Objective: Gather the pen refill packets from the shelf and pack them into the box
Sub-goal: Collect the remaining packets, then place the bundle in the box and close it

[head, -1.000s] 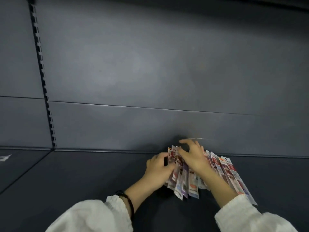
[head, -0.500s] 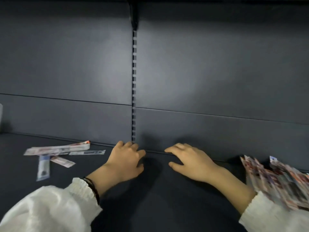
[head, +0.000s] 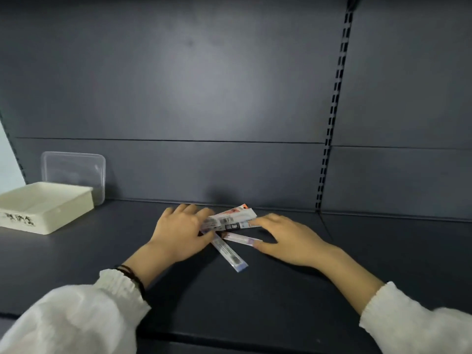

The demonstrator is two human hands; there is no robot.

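We've got the left hand (head: 178, 232) laid over the loose packets (head: 231, 221) on the shelf (head: 255, 307), grip unclear, right hand (head: 287, 238) flat against them, holding nothing, and that splayed-out packet (head: 229, 252) may slip away before the box (head: 51, 213).

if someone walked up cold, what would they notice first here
First, the two hands meeting mid-shelf: the left hand and right hand touch a small loose pile of pen refill packets from either side, close to the back panel. Next comes the open cream box at the far left of the dark shelf, with what looks like a clear lid propped upright behind it.
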